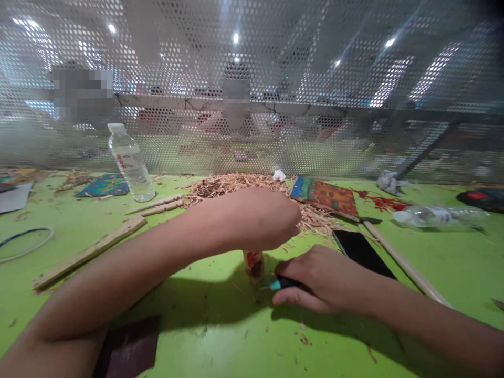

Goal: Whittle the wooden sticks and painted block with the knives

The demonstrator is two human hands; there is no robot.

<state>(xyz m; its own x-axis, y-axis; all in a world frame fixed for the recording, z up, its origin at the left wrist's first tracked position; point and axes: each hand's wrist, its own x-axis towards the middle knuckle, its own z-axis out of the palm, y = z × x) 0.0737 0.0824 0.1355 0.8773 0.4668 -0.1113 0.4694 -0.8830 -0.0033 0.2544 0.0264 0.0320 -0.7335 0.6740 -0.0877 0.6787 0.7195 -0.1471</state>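
Left hand (260, 220): clamping over upright red-painted wooden piece (254, 265).
Right hand (315, 278): gripping teal-tipped tool (277, 284), perhaps a knife, beside its base.
Behind: shavings (236, 186) lying on table (220, 331).

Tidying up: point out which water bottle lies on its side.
The right bottle, by the red scraps; the left bottle stands upright.

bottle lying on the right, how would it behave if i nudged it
Probably rolls: the bottle lies on its side on the flat table. Likely light, since it looks clear and mostly empty. The thin plastic may dent if squeezed.
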